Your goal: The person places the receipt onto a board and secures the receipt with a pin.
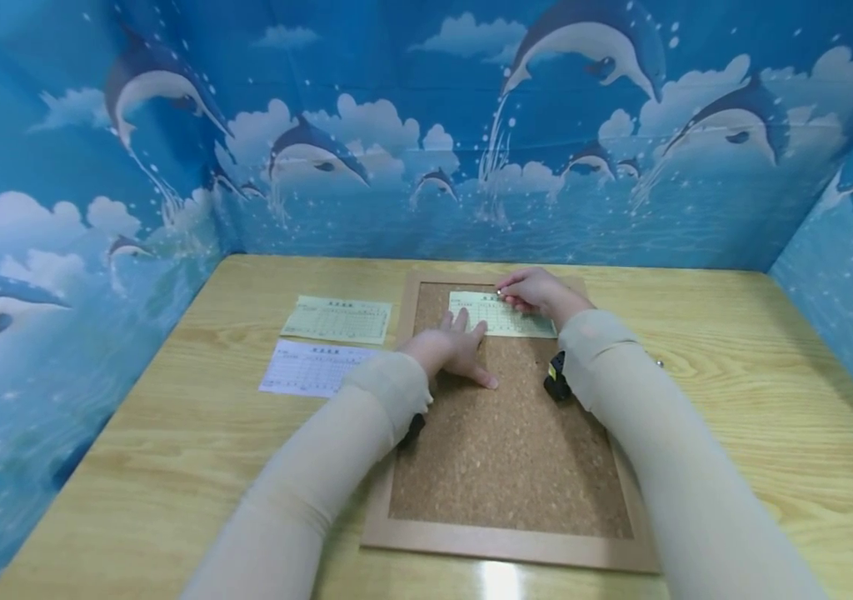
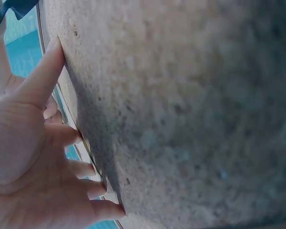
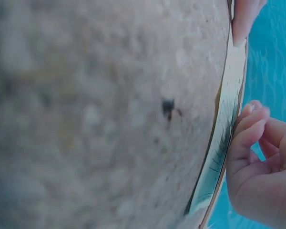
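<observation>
A pale green printed slip (image 1: pixel 501 323) lies near the top of a wood-framed corkboard (image 1: pixel 516 450). My left hand (image 1: pixel 452 348) rests with spread fingers on the slip's left side, its thumb on the cork below. In the left wrist view the fingertips (image 2: pixel 115 210) press along the paper's edge. At the slip's top edge my right hand (image 1: pixel 539 292) pinches a small shiny push pin (image 1: pixel 500 292) between thumb and fingers. The right wrist view shows that hand (image 3: pixel 262 162) curled over the slip (image 3: pixel 224 124), with the pin hidden by the fingers.
Left of the board, another green slip (image 1: pixel 340 321) lies above a white slip (image 1: pixel 314 367) on the wooden table (image 1: pixel 172 450). A small shiny object (image 1: pixel 660 363) sits on the table beside the right sleeve. A dolphin-print curtain (image 1: pixel 396 167) stands behind the table.
</observation>
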A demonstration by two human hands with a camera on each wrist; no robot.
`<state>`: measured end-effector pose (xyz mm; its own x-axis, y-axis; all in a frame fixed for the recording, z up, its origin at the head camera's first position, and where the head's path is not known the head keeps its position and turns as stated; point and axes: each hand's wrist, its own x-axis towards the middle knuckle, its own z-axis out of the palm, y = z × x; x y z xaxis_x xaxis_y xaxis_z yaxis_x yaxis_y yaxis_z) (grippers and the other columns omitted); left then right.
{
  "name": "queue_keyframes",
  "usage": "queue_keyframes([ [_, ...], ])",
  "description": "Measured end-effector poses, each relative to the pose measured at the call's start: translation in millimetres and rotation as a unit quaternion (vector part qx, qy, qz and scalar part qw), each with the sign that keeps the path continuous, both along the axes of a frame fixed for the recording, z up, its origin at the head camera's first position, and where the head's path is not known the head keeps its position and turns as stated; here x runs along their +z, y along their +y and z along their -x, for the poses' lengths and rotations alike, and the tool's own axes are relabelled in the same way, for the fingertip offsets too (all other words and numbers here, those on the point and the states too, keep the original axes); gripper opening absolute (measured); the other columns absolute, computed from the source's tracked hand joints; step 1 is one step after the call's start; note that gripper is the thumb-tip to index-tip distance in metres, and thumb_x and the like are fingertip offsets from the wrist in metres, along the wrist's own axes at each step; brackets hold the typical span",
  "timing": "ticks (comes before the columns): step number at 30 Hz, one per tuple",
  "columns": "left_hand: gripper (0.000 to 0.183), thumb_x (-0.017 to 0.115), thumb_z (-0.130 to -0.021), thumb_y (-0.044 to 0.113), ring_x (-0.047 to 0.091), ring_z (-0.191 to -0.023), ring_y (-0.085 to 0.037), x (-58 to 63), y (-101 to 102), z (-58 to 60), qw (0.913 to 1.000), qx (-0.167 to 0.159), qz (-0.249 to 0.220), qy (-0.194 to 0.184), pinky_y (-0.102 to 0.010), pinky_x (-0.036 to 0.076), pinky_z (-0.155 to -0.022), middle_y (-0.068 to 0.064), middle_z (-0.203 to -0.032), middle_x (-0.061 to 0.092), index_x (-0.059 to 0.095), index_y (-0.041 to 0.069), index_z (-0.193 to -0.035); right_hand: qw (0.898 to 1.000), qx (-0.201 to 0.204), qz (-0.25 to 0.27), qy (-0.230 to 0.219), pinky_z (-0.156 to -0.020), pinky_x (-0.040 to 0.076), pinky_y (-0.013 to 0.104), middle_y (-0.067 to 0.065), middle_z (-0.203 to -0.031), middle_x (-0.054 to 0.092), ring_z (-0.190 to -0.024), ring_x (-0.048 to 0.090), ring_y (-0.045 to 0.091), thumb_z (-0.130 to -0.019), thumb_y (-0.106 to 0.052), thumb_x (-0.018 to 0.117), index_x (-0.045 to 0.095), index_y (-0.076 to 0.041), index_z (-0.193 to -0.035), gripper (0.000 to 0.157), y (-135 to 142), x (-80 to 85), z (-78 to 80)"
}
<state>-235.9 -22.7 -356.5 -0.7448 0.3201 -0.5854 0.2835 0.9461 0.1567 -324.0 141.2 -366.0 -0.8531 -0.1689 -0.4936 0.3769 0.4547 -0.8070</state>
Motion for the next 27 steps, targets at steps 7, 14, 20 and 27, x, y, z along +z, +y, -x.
queue_keyframes([
  [7, 0.104, 0.058, -0.077, 0.066, -0.013, -0.140, -0.029, 1.4, 1, 0.2, 1.0000, 0.002, -0.005, -0.006, -0.054, 0.013, -0.109, -0.010, -0.155, -0.015, 0.001, 0.022, -0.151, 0.998, 0.032, -0.058, 0.024, -0.051, 0.040, 0.023, 0.001, -0.070, 0.054, -0.051, 0.043, 0.008, -0.099, -0.010, 0.046, 0.059, -0.001, -0.121, 0.027, -6, -0.8, 2.9],
  [14, 0.103, 0.058, -0.077, 0.066, -0.013, -0.140, -0.029, 2.9, 0, -0.2, 1.0000, 0.004, -0.005, -0.006, -0.055, 0.014, -0.108, -0.009, -0.155, -0.015, 0.001, 0.023, -0.151, 0.993, 0.050, -0.097, 0.052, -0.051, 0.041, 0.023, 0.000, -0.063, 0.052, -0.050, 0.044, 0.007, -0.097, -0.008, 0.047, 0.062, 0.001, -0.113, 0.023, -12, -2.0, 5.3],
  [20, 0.103, 0.058, -0.077, 0.066, -0.013, -0.140, -0.029, 2.0, 0, -0.6, 1.0000, -0.002, 0.002, -0.005, -0.056, 0.016, -0.107, -0.010, -0.155, -0.015, 0.000, 0.024, -0.151, 0.991, 0.045, -0.114, 0.048, -0.051, 0.042, 0.024, 0.001, -0.061, 0.054, -0.049, 0.045, 0.008, -0.097, -0.009, 0.048, 0.063, 0.000, -0.110, 0.021, -12, -3.1, 8.6],
  [27, 0.103, 0.057, -0.077, 0.066, -0.013, -0.140, -0.029, 1.5, 0, 0.1, 1.0000, -0.002, 0.003, -0.001, -0.055, 0.016, -0.107, -0.009, -0.155, -0.015, 0.000, 0.024, -0.151, 0.993, 0.030, -0.108, 0.043, -0.052, 0.045, 0.025, 0.002, -0.063, 0.058, -0.051, 0.050, 0.009, -0.097, -0.009, 0.049, 0.062, 0.001, -0.111, 0.022, -11, -0.6, 8.7],
])
